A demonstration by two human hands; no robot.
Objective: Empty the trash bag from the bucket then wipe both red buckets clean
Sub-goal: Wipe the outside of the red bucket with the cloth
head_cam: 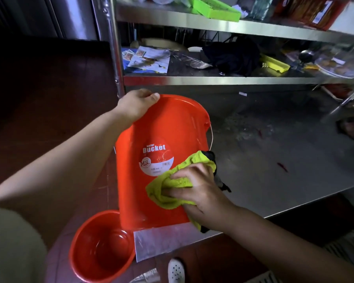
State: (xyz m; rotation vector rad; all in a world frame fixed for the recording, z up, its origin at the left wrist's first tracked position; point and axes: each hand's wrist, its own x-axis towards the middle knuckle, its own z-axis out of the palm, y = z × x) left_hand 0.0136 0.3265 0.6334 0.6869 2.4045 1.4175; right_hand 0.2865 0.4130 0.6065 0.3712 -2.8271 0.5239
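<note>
Bucket on table [161,160]: bright red-orange all over. Round label [156,158] on its side: red upper part with white lettering, white lower band with small grey print.
Second bucket [101,246], on the floor: same red, glossy inside.
Cloth [172,187]: yellow-green, looped terry texture, with a black part showing at its upper and lower ends.
Table top [274,160]: dull grey steel, with a few dark red spots.
Floor [59,99]: dark red-brown tiles.
Shelf [213,80]: silver steel. On upper shelf, tray [215,8]: lime green.
Shoe [176,270]: white, dotted with small dark holes.
</note>
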